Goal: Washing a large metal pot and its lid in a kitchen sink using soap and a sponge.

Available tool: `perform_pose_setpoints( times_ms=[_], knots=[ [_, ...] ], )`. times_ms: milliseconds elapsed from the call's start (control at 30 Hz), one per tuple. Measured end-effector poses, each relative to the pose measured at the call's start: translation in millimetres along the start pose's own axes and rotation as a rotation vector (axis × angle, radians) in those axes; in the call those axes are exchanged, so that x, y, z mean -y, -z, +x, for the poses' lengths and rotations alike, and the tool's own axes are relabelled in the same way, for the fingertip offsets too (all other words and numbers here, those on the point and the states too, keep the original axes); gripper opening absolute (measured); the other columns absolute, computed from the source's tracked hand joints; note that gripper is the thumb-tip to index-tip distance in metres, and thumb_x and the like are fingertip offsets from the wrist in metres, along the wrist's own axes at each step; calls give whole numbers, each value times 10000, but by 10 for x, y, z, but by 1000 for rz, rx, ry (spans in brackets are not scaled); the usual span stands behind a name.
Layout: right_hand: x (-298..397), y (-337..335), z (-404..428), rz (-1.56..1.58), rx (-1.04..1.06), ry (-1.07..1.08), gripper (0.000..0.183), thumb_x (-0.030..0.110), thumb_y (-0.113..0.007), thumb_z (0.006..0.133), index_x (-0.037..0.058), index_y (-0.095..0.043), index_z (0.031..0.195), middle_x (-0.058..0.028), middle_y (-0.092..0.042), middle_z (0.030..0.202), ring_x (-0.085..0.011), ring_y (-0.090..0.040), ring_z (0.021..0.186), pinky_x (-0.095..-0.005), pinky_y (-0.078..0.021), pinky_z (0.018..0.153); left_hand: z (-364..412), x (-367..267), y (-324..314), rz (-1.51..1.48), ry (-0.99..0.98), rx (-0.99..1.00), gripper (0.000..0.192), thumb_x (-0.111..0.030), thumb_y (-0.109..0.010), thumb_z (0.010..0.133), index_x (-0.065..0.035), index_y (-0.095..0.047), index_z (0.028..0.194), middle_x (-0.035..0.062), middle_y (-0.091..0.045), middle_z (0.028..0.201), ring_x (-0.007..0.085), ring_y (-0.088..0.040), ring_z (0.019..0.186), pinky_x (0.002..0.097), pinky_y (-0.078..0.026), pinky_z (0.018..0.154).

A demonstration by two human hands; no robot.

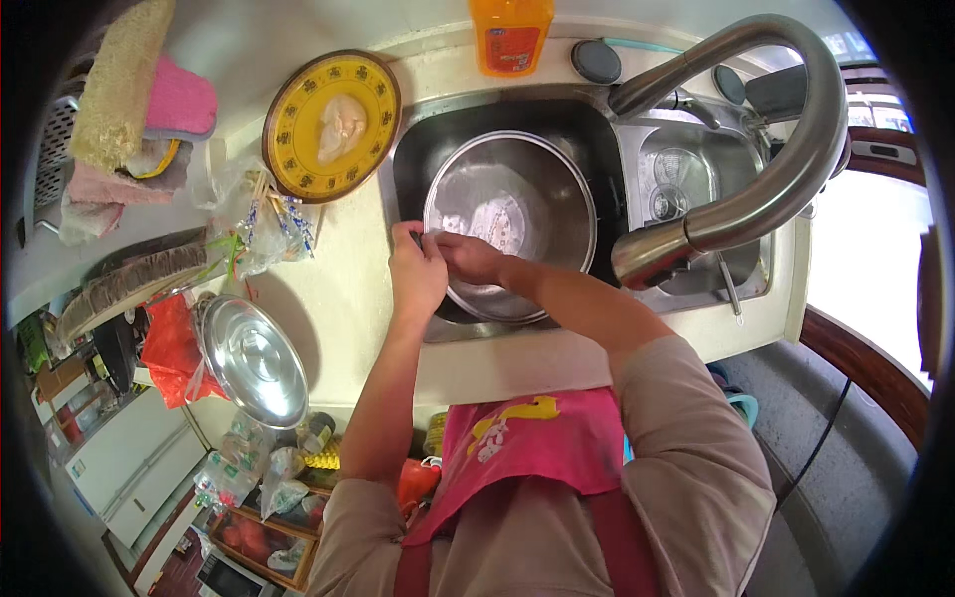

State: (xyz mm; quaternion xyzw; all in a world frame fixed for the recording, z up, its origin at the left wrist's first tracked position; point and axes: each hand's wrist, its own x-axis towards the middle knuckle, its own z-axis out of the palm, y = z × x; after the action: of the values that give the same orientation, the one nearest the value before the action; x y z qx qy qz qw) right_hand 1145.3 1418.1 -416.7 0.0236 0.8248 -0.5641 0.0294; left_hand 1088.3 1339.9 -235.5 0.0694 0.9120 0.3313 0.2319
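Note:
A large round stainless steel pot [548, 201] sits in the left sink basin [515, 112], with small pale bits or reflections at its bottom. At its near left rim, my left hand [419, 276] is closed around a small dark object [416, 238], mostly hidden by the fingers; whether it is a pot handle or a separate item I cannot tell. My right hand [470, 257] reaches across the inside of the rim, its fingertips meeting my left hand. What those fingertips hold is hidden.
A curved metal faucet [791, 179] arches over the smaller right basin [656, 164]. A yellow patterned plate [287, 160] with a pale raw piece of meat [343, 128] lies left of the sink. Nearby are an orange bottle [512, 45], bagged sticks [268, 213] and a metal lid [257, 358].

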Motion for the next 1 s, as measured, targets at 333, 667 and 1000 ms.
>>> perform_pose_setpoints(
  times_ms=[333,667,1000],
  knots=[
    [-703,943,-614,-930,317,-96,217,194,-584,797,103,-651,983,-112,-629,916,-292,-643,843,-450,-519,766,6,43,-34,-49,-58,-13,183,-69,-511,909,-3,-478,1078,262,-629,798,401,-634,722,452,-486,656],
    [-469,846,-25,-385,73,-22,290,323,-591,836,90,-640,1001,-171,-629,953,-360,-621,919,-427,-508,812,-68,-167,-62,28,-251,-52,212,-60,-502,907,-27,-467,1114,261,-633,829,413,-643,755,457,-492,682],
    [11,181,-125,-244,115,23,283,212,-539,860,103,-573,1118,-192,-569,1111,-344,-589,1023,-437,-502,844,42,254,-36,-72,40,-20,182,-85,-520,898,-12,-520,1065,261,-635,832,394,-638,754,445,-484,703]
  ],
)
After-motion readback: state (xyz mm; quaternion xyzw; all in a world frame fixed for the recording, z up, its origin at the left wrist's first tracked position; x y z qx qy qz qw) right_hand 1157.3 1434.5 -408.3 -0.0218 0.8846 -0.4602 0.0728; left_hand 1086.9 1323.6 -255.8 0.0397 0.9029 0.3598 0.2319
